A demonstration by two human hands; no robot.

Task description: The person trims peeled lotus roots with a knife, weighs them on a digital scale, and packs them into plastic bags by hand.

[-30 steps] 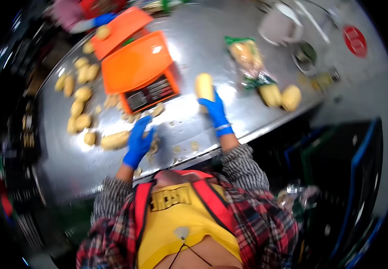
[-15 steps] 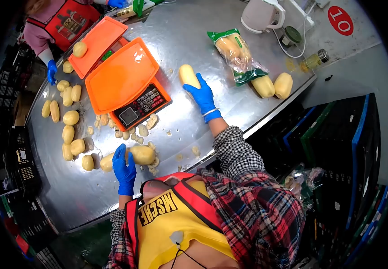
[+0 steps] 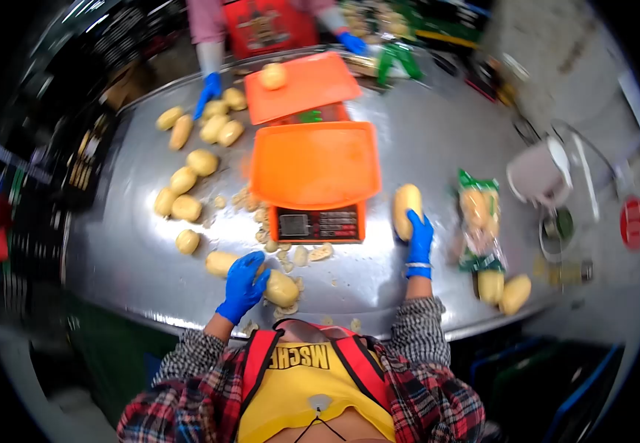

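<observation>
My right hand (image 3: 420,240), in a blue glove, is closed around the lower end of a long peeled potato (image 3: 407,203) on the steel table, right of the near orange scale (image 3: 316,164). My left hand (image 3: 244,285), also gloved in blue, lies over the gap between two yellow potatoes; its fingers are bent, and what they grip is partly hidden. One of those potatoes (image 3: 281,289) shows at its right, the other (image 3: 221,263) at its upper left. Sliced bits (image 3: 300,255) are scattered below the scale.
Several peeled potatoes (image 3: 185,208) lie at the left. A second orange scale (image 3: 301,85) bears one potato. Across the table (image 3: 438,140) stands a person with blue gloves. A bagged pack (image 3: 480,220), two potatoes and a kettle (image 3: 538,173) are at the right.
The camera view has turned, so the scales look upright and shifted right. My right hand still holds its potato. The left hand remains at the two potatoes. More of the co-worker shows.
</observation>
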